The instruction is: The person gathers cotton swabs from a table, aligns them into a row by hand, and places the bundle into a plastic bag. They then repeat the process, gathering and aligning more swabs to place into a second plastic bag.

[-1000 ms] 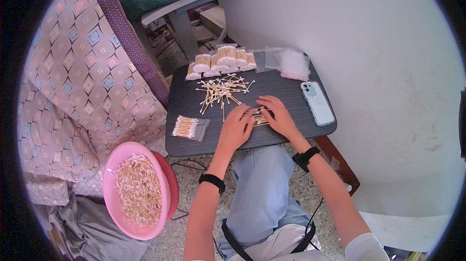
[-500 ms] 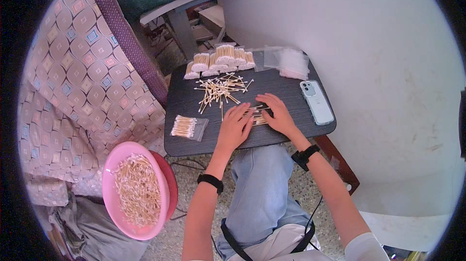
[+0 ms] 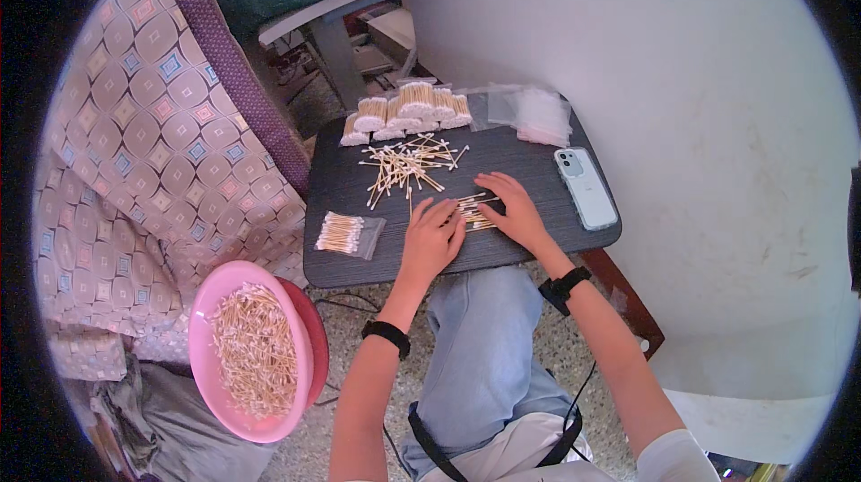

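Observation:
Between my two hands, several cotton swabs (image 3: 477, 211) lie side by side on the dark table (image 3: 529, 179). My left hand (image 3: 432, 235) rests at their left ends, fingers stretched out and touching them. At their right ends is my right hand (image 3: 516, 213), with its fingers and thumb apart around the row. Beyond my left hand spreads a loose heap of cotton swabs (image 3: 408, 166). To its left lies a small clear bag filled with swabs (image 3: 343, 234). Neither hand grips anything.
Filled swab bags (image 3: 417, 104) are stacked along the far edge, beside empty clear bags (image 3: 541, 114). A phone (image 3: 586, 191) lies at the right, near the wall (image 3: 717, 168). A pink basin (image 3: 203, 338) full of swabs stands low at the left, next to patterned fabric (image 3: 161, 123).
My left hand has shifted slightly left and nearer to me, uncovering more of the swabs in the row. My right hand has barely moved.

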Action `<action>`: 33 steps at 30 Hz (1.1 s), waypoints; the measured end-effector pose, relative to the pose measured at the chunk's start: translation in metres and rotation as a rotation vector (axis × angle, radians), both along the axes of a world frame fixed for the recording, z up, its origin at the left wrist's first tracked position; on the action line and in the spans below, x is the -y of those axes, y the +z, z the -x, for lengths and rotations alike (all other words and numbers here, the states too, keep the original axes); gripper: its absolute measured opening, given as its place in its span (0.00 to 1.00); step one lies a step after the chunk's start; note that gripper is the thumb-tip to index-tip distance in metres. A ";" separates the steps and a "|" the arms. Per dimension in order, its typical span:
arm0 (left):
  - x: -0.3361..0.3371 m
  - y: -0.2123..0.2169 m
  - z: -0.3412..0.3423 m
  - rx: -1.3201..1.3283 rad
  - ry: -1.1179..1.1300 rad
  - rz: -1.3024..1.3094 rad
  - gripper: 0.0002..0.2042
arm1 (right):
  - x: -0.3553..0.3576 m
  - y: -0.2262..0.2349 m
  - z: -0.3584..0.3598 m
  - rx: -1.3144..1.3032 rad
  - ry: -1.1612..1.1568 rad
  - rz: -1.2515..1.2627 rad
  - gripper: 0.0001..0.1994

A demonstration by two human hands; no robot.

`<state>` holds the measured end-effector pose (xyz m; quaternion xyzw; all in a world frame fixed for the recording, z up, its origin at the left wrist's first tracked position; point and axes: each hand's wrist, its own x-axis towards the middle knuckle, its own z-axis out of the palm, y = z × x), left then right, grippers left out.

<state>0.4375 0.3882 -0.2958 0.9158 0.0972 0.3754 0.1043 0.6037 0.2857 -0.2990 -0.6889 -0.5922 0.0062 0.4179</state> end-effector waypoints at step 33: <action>0.003 0.005 0.000 -0.028 -0.207 0.046 0.05 | 0.004 0.004 0.000 -0.003 0.090 -0.028 0.16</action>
